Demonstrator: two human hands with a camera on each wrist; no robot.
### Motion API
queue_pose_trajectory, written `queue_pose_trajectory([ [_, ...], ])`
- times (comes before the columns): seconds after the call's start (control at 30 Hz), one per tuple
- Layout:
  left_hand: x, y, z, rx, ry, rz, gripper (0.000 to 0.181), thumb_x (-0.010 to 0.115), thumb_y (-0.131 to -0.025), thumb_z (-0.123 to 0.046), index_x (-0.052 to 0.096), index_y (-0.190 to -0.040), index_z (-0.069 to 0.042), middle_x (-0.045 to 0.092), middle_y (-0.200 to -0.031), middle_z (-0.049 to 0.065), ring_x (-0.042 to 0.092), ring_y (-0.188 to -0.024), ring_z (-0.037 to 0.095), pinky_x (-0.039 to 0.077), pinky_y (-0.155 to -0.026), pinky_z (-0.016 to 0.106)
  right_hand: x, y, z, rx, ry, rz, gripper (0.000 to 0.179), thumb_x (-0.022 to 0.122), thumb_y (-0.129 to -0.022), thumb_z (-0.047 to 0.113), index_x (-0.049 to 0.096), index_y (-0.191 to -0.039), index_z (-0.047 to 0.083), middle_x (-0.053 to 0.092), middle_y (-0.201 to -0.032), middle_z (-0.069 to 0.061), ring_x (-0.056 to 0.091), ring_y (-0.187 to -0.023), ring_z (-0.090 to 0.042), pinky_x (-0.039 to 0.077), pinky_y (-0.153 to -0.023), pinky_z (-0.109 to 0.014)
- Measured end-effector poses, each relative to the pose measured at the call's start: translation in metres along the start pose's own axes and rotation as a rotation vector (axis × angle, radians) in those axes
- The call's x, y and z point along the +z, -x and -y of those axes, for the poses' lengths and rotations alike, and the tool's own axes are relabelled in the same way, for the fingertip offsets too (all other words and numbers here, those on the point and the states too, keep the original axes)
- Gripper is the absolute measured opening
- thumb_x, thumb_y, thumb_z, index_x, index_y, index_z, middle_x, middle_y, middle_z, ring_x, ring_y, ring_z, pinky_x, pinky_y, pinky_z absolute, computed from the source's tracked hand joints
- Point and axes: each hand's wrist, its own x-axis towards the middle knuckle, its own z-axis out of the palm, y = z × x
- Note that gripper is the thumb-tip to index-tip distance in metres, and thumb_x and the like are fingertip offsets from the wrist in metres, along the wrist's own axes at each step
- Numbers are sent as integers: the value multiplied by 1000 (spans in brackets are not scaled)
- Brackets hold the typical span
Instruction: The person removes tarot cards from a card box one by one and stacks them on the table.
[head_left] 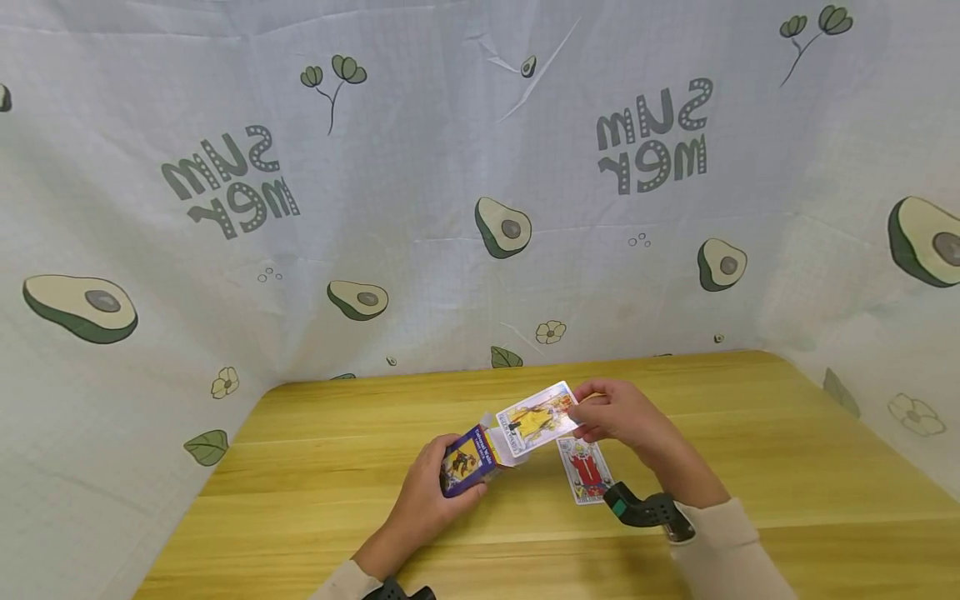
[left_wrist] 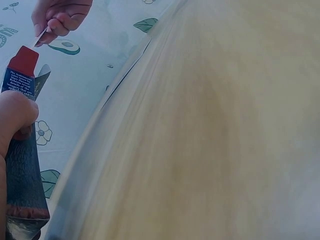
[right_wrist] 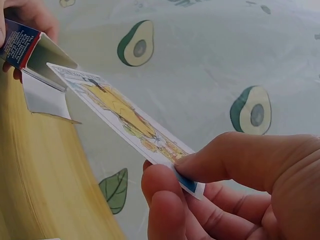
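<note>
My left hand [head_left: 429,492] grips a dark blue card box [head_left: 462,461] with a yellow picture on its front. The box's flap end is open and faces right, its white flap [right_wrist: 47,97] folded out in the right wrist view. Between thumb and fingers, my right hand [head_left: 617,417] pinches one tarot card [head_left: 537,419] by its right end. This card shows a figure in yellow, and its far end points at the box's mouth. Below it, a second tarot card [head_left: 586,471] with a red-robed figure lies face up on the table, partly overlapped by the right wrist's black strap.
The wooden table [head_left: 322,475] reaches back to a white cloth [head_left: 420,250] printed with avocados, flowers and lettering, which hangs behind and along both sides. Black straps with small devices [head_left: 648,510] sit on both wrists.
</note>
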Motion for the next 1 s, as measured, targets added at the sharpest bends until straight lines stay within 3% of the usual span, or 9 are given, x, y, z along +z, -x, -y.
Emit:
queue_pose_trajectory([
  [0.6, 1, 0, 0, 16, 15, -2, 69, 76, -80, -43, 45, -134, -13, 54, -112, -2, 52, -92, 14, 47, -73, 26, -12, 3, -2, 13, 67, -72, 30, 59, -85, 6, 53, -112, -7, 64, -87, -8, 51, -71, -19, 47, -63, -29],
  [1.0, 0, 0, 0, 9, 16, -3, 70, 77, -79, -42, 45, -135, -14, 54, -112, -3, 52, -91, 14, 47, -73, 26, -18, -1, -7, 51, -17, -114, 32, 54, -88, 6, 49, -116, -9, 64, -102, -19, 62, -72, -22, 55, -70, -32],
])
